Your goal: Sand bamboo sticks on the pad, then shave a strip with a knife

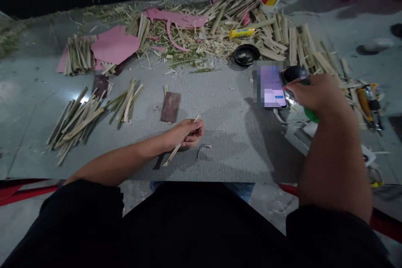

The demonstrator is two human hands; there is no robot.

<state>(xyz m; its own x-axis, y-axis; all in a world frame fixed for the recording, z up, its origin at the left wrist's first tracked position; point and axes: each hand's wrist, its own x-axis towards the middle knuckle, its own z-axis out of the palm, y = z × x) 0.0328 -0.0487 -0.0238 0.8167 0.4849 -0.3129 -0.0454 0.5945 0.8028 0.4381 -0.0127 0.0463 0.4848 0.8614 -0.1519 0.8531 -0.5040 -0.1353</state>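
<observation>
"What looks biggest from your end?"

"The desk point(226, 92), grey and textured. Along its far side I see a long heap of shavings point(188, 42), with split sticks point(292, 44) piled toward the right. On the left, a loose bundle point(83, 125) lies slantwise, and a smaller bundle point(128, 102) sits just beside it."

"And your hands?"

"My right hand point(323, 94) is over the right part of the desk, fingers bent about a dark rounded object point(295, 74) beside the phone point(272, 83). It's partly hidden, so I can't tell whether they grip it or only touch it. Something green point(310, 115) shows under the palm. My left hand point(187, 132), near the front edge, has thumb and fingers pinching a thin stick point(173, 153)."

"Middling things?"

"A pink sheet point(114, 46) at the far left. The phone's screen is lit. Just beyond my left hand lies a brown patch point(170, 106). A black dish point(246, 55) is beyond the phone, with a yellow tube point(241, 33) near it."

"Smallest?"

"That thin stick, slanting, its lower end toward my left. Right of it, a curled shaving point(203, 147) on the desk."
</observation>
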